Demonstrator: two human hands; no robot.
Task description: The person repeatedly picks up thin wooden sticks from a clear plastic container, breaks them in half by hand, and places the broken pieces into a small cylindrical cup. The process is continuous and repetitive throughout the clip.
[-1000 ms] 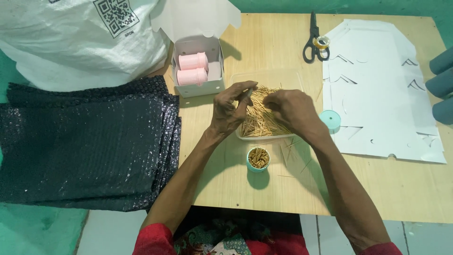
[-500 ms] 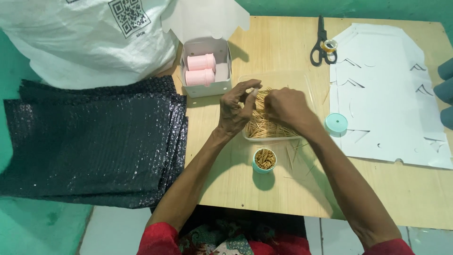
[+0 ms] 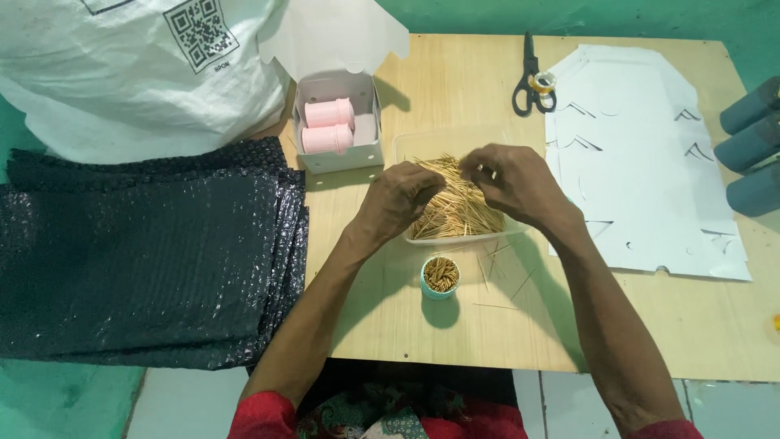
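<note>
Centre of the frame: both hands over a clear shallow plastic tray (image 3: 404,154) full of thin wooden toothpicks (image 3: 455,213). Left hand (image 3: 400,200) has fingertips pinched together on a few sticks at the tray's left edge; right hand (image 3: 513,184) has fingers curled together at the top of the pile, looks like pinching sticks too, though its grip is partly hidden.

Just below the tray stands a small teal round cup (image 3: 440,278), upright, already packed with toothpicks end-on. A few strays lie on the surface (image 3: 455,81) right of the cup.

To do it well, I'd say: take a small bunch, align the tips, keep the sticks parallel, drop them in vertically.

Materials: pale wood surface, smooth. Upper centre, white card box (image 3: 337,122) holding two pink cylinders. Left, stacked black bubble-wrap sheets (image 3: 146,252), dimpled and glossy. Right, flat white die-cut card (image 3: 642,171); scissors (image 3: 532,77) above.
</note>
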